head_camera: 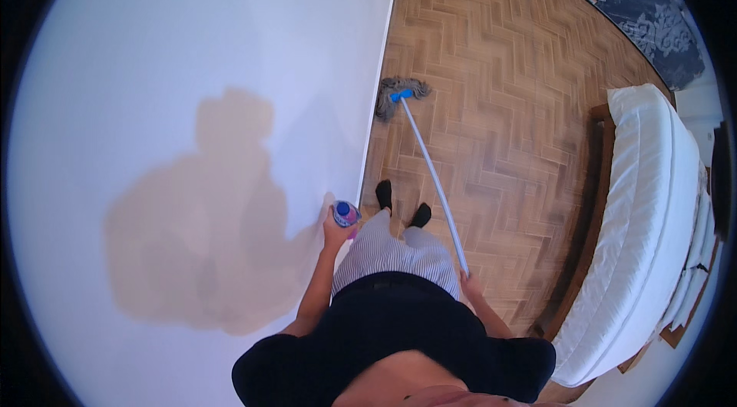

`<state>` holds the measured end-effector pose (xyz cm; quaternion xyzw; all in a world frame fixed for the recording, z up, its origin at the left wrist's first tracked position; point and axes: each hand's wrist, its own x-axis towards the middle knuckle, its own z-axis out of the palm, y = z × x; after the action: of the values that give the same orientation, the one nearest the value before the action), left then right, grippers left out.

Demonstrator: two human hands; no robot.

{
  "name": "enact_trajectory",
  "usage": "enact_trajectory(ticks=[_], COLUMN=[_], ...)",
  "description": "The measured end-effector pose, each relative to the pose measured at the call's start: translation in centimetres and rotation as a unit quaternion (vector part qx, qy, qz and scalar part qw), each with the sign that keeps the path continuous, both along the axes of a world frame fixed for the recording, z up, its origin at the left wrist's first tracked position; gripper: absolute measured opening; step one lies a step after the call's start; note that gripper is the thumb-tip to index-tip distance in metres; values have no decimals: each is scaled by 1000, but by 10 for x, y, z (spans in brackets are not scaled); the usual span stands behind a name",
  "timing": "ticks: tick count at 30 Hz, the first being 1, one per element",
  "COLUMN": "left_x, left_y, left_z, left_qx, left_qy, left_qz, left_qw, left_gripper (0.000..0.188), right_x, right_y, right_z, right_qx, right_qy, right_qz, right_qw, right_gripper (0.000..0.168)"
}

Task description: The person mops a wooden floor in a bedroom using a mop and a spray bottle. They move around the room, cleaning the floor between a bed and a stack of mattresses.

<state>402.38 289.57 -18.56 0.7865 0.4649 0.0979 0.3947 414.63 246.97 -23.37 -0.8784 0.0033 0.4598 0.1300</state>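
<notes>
In my left hand point(333, 232), beside the white wall, is a plastic bottle point(345, 213) with a blue cap and pinkish contents. My right hand point(471, 285) grips the upper end of a pale mop handle point(436, 185). That handle slants away across the floor to a blue mop socket point(401, 95). Grey mop strands point(392, 85) spread on the wood-look herringbone floor point(489, 90), close against the foot of the wall. My feet in black socks stand between the wall and the handle.
The white wall point(173, 50) runs along my left, with a white baseboard point(377, 84). A bed with a white mattress point(639, 222) and wooden frame point(587, 257) stands to the right. At the far right lies a dark patterned rug point(639, 21) with small items near its edge.
</notes>
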Motion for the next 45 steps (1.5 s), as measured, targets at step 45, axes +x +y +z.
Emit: enact_trajectory(ticks=[45], left_x=[70], left_y=[-20], left_z=[12], left_qx=[4], left_qy=[69], left_qz=[2], left_qw=[998], left_gripper=[58], right_x=[116], right_y=[-44], right_z=[-124], right_qx=[91], right_qy=[-63], right_qz=[-191], right_qw=[975], right_gripper=[51])
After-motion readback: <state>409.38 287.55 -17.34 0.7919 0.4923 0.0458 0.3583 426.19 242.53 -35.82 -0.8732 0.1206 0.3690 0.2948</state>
